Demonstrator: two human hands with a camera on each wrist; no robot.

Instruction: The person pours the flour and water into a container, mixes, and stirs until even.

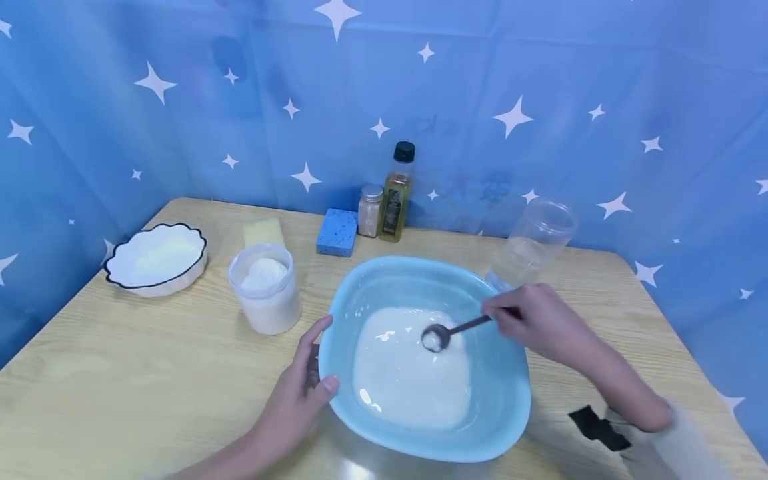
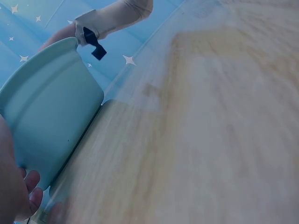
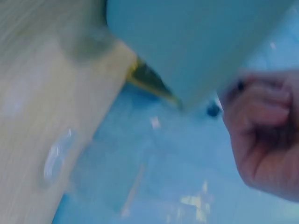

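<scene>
Light blue basin point(image 2: 51, 107) on wooden table point(image 2: 210, 140), fingertips point(image 2: 32, 184) at its wall, sleeve point(image 2: 117, 16) beyond

The head view was bright and evenly lit from above, with soft shadows and a pale glare on the bench point(image 1: 120, 393) near the bottom edge. Its corners bowed with wide-angle distortion. The left wrist view was smeared; the right wrist view was heavily blurred throughout.

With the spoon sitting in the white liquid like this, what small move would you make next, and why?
Probably sweep the spoon round through the liquid: a white lump sits in its bowl, the right hand grips the handle, and the left hand steadies the basin rim.
</scene>
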